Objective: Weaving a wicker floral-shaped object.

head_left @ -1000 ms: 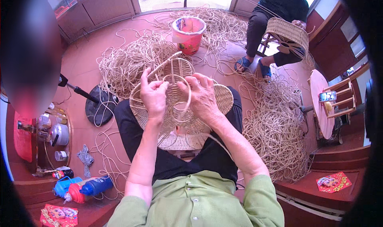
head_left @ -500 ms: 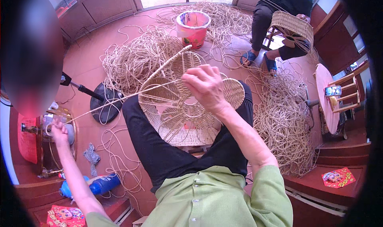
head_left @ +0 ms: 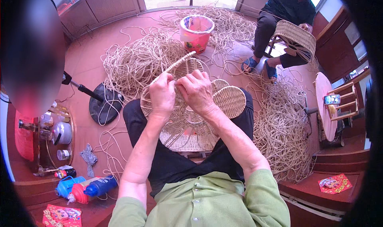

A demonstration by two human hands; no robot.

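A half-woven pale wicker basket frame (head_left: 229, 101) rests on my lap, over black trousers. My left hand (head_left: 162, 95) grips a strand and the frame's rim on the left side. Close beside it, my right hand (head_left: 196, 91) pinches the weave near the middle of the frame. A wrapped wicker handle piece (head_left: 181, 63) sticks up and away from my hands. Both hands nearly touch each other above the basket.
Heaps of loose wicker cord (head_left: 135, 63) cover the red floor ahead and to the right (head_left: 283, 139). A pink bucket (head_left: 196, 32) stands ahead. Another person (head_left: 279, 19) sits at top right with a woven basket (head_left: 295, 37). A black round stand base (head_left: 104, 105) and bottles (head_left: 85, 187) lie left.
My left hand, which had pulled a strand far out to the lower left, has come back to the basket beside my right hand. The basket sits lower on my lap.
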